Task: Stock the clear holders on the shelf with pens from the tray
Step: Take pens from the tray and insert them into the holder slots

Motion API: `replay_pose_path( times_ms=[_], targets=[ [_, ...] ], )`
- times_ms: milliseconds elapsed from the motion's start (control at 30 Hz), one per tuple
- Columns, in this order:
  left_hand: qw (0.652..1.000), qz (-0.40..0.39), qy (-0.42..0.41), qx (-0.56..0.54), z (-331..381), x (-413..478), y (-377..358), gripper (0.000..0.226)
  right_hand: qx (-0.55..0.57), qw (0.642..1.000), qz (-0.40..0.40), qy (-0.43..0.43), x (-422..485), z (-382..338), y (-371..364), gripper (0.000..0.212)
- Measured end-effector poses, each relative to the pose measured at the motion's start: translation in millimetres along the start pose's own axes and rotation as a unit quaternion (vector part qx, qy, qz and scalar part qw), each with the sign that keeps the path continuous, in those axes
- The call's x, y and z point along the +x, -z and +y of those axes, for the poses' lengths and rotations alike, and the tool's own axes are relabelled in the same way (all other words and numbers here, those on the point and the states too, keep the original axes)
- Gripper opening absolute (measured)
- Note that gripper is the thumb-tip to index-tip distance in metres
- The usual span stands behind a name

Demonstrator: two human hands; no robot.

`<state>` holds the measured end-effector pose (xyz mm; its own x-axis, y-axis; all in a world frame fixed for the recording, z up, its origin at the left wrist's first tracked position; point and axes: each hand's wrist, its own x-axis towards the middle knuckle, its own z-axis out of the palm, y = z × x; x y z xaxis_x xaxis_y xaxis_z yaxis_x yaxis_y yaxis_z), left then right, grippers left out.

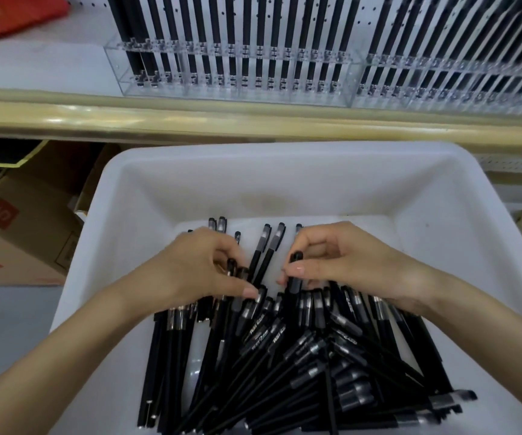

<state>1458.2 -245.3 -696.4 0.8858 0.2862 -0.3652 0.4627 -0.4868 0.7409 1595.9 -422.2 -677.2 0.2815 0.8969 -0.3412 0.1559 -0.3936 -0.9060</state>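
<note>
Bit of a pick-up-sticks situation here. The pens (pixel 284 356) are all still down in the white tray (pixel 284 183), heaped every which way, while the clear holders (pixel 237 89) up on the shelf (pixel 39 67) already look pretty packed. The left grip (pixel 203 268) is curled down into the heap around a few cap ends, and the right grip (pixel 341 262) has its thumb and fingertips pinched on a single pen (pixel 295 274) that's standing up out of the pile. My worry is that the pile is so crisscrossed that lifting either handful could drag neighbours along and flick them over the tray's rim. The caps also point in different directions, so a rushed grab probably ends with pens going in upside down, or jammed into a tight slot and knocking over the ones beside it.
</note>
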Motion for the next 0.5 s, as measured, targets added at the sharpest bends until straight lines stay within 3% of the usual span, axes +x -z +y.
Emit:
replay_pose_path(
  times_ms=[167,300,400,500],
  targets=[
    [0.983,0.044,0.005,-0.175,7.4,-1.8,13.9,0.030,0.057,0.993,0.060,0.080,0.6,-11.3,1.5,0.017],
    [0.965,0.052,-0.020,-0.256,9.5,-7.5,29.8,0.032,0.068,0.986,0.092,0.117,8.6,-25.0,11.0,0.010],
    [0.949,0.079,-0.035,-0.304,10.5,-12.1,45.7,0.031,0.030,0.988,0.086,0.126,16.2,-44.0,21.8,0.006],
    [0.938,0.117,-0.054,-0.321,13.8,-14.7,61.2,0.029,0.015,0.988,0.054,0.144,25.6,-69.0,27.9,0.018]
  ],
)
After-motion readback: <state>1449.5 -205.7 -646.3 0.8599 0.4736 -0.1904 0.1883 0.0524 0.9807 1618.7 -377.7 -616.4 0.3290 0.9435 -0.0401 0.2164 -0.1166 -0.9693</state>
